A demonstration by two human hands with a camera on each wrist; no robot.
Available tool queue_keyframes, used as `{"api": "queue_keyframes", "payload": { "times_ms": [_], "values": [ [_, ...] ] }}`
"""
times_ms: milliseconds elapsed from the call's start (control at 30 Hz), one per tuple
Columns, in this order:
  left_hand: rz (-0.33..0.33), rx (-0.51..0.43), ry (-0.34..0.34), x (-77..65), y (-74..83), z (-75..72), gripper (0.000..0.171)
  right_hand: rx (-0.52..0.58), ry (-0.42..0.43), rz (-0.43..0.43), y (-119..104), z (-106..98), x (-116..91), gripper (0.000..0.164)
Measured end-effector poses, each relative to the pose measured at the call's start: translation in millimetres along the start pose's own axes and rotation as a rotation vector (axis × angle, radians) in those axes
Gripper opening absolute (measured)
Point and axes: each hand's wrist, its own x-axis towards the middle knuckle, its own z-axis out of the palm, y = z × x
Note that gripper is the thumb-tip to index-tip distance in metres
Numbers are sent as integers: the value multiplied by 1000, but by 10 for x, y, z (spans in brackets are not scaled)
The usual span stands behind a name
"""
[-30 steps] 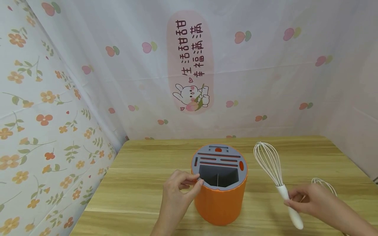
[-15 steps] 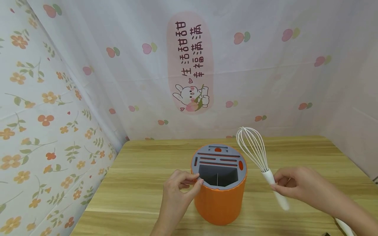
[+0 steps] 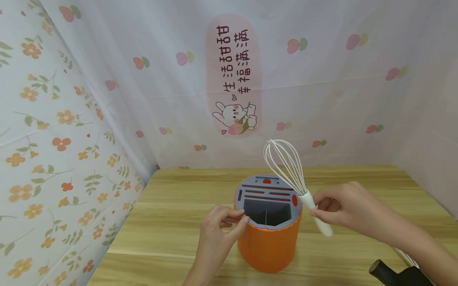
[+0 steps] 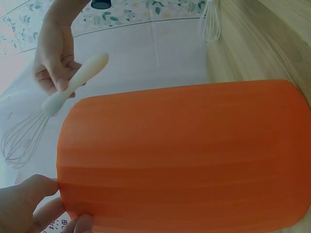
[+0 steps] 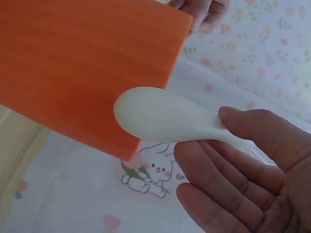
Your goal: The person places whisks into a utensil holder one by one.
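Note:
An orange utensil holder [image 3: 267, 250] stands upright on the wooden table, topped by a grey slotted insert [image 3: 296, 211] with a divided opening at the front. My left hand [image 3: 220, 236] pinches the left front of its rim between thumb and fingers. In my right hand [image 3: 345, 206], thumb and fingers grip the white handle of a whisk [image 3: 307, 198]. The whisk is tilted, wires up and to the left, in the air at the holder's right; in the head view its wires overlap the insert's back edge. The rounded handle end [image 5: 150, 114] shows in the right wrist view.
A second whisk [image 3: 406, 256] lies at the lower right, partly hidden by the right forearm. Near it is a black-handled item [image 3: 400, 275], cut off by the frame. A printed curtain [image 3: 161, 99] hangs behind the table [image 3: 171, 222].
My right hand has carried the whisk left and upward, from beside the holder to close against its right side. The left hand stays on the rim. The black-handled item has come into view.

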Motion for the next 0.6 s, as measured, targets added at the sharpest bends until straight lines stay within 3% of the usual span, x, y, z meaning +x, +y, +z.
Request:
{"api": "queue_keyframes", "payload": {
  "times_ms": [333, 600],
  "values": [
    [14, 6, 3, 17, -9, 7, 14, 27, -72, -7, -247, -17, 342, 5],
    [16, 11, 6, 12, -17, 4, 13, 29, -115, -69, -327, 33, 633, 7]
  ]
}}
